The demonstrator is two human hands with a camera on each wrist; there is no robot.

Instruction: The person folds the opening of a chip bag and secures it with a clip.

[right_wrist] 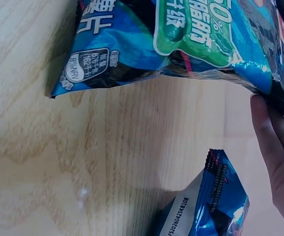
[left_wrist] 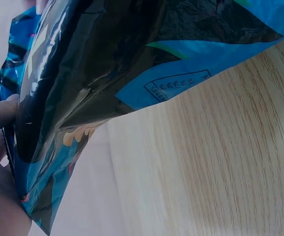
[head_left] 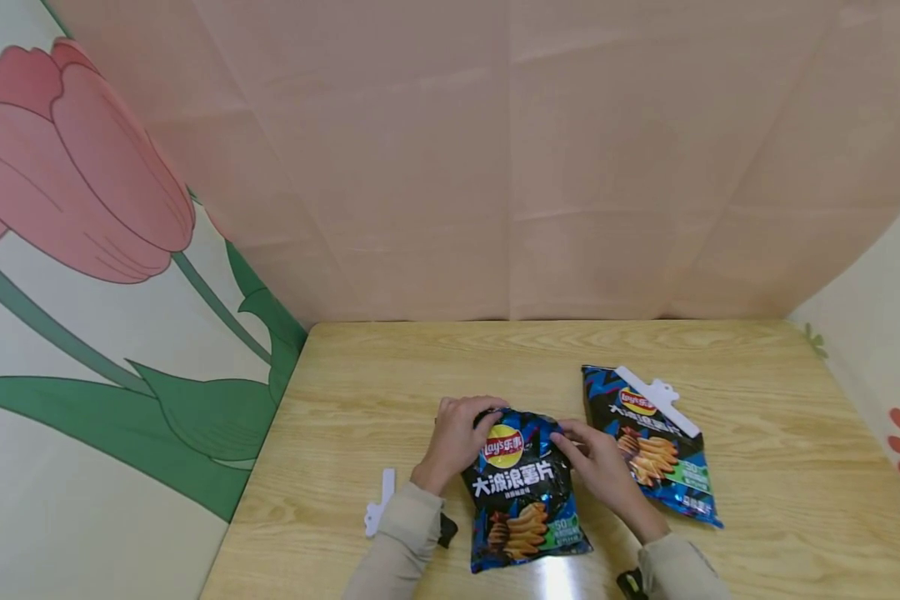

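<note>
Both hands hold a blue and black bag of potato chips (head_left: 523, 492) by its upper end, its printed front toward the head camera. My left hand (head_left: 456, 437) grips the upper left corner, thumb on the front. At the upper right edge, my right hand (head_left: 598, 462) pinches the bag between thumb and fingers. In the left wrist view the left hand (left_wrist: 2, 162) folds round the crinkled top of the bag (left_wrist: 107, 54). The right wrist view has the right hand's fingers (right_wrist: 272, 132) under the bag's edge, with the bag raised at that end.
A second chip bag (head_left: 648, 462) lies to the right, a white sealing clip (head_left: 658, 402) slanting across its upper part. Another white clip (head_left: 380, 502) lies on the wooden table (head_left: 375, 375) beside the left forearm. A pink cloth (head_left: 420, 167) hangs behind the table.
</note>
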